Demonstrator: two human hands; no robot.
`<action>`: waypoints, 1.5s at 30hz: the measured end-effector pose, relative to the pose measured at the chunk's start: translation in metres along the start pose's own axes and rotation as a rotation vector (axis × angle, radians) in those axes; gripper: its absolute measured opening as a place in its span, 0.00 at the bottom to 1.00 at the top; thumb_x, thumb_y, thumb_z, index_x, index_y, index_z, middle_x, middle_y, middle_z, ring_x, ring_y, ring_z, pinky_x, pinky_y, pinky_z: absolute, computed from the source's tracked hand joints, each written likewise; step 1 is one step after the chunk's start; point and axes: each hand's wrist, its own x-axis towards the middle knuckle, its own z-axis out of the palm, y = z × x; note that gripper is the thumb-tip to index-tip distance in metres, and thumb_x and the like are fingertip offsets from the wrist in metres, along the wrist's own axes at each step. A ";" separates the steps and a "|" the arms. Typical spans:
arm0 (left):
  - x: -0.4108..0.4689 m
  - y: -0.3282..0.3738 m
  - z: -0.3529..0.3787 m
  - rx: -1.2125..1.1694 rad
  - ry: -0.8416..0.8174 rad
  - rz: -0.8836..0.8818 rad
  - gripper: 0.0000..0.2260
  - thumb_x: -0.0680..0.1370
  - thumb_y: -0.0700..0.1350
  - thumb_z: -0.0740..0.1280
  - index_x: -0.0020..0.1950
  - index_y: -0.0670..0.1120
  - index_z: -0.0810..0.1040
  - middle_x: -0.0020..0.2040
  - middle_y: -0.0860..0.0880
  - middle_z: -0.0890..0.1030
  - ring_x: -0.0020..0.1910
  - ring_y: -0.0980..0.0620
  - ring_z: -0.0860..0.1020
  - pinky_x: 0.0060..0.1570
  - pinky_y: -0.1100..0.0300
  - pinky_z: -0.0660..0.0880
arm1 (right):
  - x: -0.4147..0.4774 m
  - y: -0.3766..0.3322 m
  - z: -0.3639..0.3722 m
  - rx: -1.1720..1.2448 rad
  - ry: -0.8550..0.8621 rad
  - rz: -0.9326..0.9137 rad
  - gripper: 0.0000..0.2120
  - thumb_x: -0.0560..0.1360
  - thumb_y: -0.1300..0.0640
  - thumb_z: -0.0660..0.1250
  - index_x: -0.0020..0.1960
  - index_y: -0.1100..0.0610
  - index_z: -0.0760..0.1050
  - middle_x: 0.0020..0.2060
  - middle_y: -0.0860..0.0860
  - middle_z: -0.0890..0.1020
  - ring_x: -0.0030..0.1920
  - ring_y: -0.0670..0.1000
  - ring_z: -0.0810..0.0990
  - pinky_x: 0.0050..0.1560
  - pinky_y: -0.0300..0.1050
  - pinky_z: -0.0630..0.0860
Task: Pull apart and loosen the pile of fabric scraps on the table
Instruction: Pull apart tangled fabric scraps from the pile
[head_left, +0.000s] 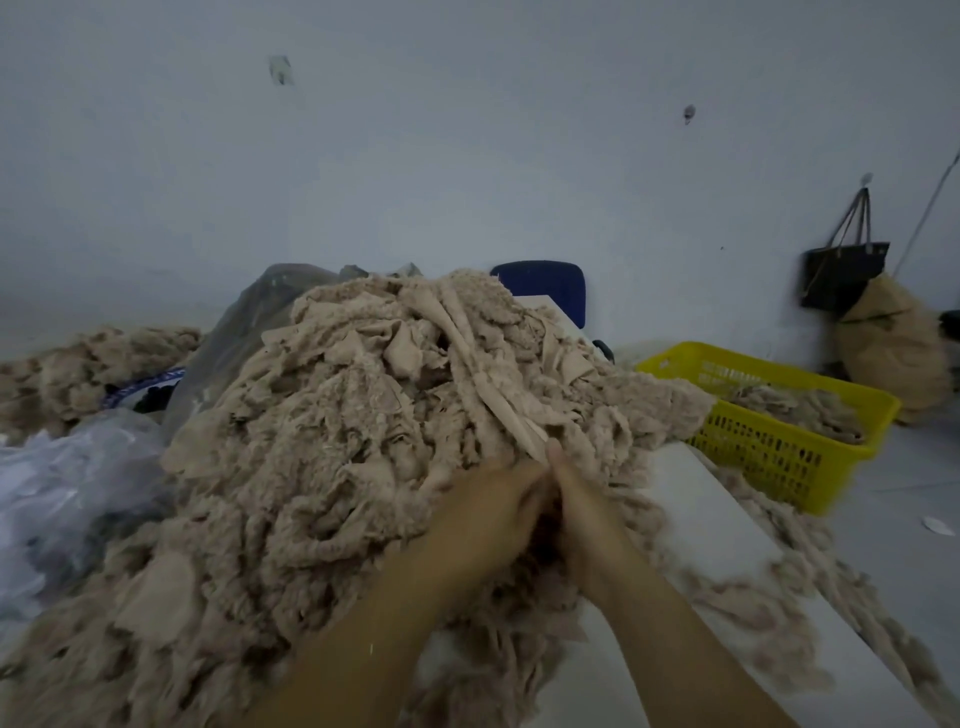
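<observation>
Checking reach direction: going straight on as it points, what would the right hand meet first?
The right hand points into the pile of fabric scraps. First in line is the long smooth strip just ahead of it, which it is likely touching, though blur hides that.

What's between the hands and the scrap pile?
Nothing visible. The left hand and right hand are in contact with the pile, side by side at its near right edge, gripping scraps there.
</observation>
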 end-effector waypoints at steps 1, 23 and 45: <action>-0.005 0.006 0.001 0.005 -0.044 0.070 0.08 0.83 0.46 0.57 0.52 0.48 0.76 0.47 0.47 0.79 0.45 0.49 0.75 0.46 0.53 0.72 | 0.005 -0.002 0.001 0.044 -0.008 0.039 0.21 0.76 0.38 0.65 0.55 0.53 0.82 0.48 0.52 0.87 0.50 0.51 0.85 0.55 0.49 0.79; -0.009 -0.062 -0.045 -0.108 -0.140 -0.259 0.18 0.79 0.42 0.62 0.68 0.54 0.74 0.65 0.52 0.76 0.60 0.51 0.75 0.56 0.59 0.73 | -0.010 -0.029 -0.004 0.714 0.150 -0.041 0.14 0.80 0.57 0.60 0.35 0.53 0.70 0.24 0.48 0.71 0.23 0.45 0.68 0.22 0.38 0.65; 0.008 -0.018 -0.007 -1.444 0.256 -0.607 0.08 0.80 0.41 0.65 0.41 0.44 0.73 0.39 0.44 0.82 0.39 0.49 0.81 0.42 0.55 0.78 | -0.029 0.007 0.015 -0.288 0.545 -0.539 0.12 0.80 0.43 0.54 0.46 0.49 0.71 0.49 0.45 0.67 0.45 0.37 0.72 0.43 0.45 0.69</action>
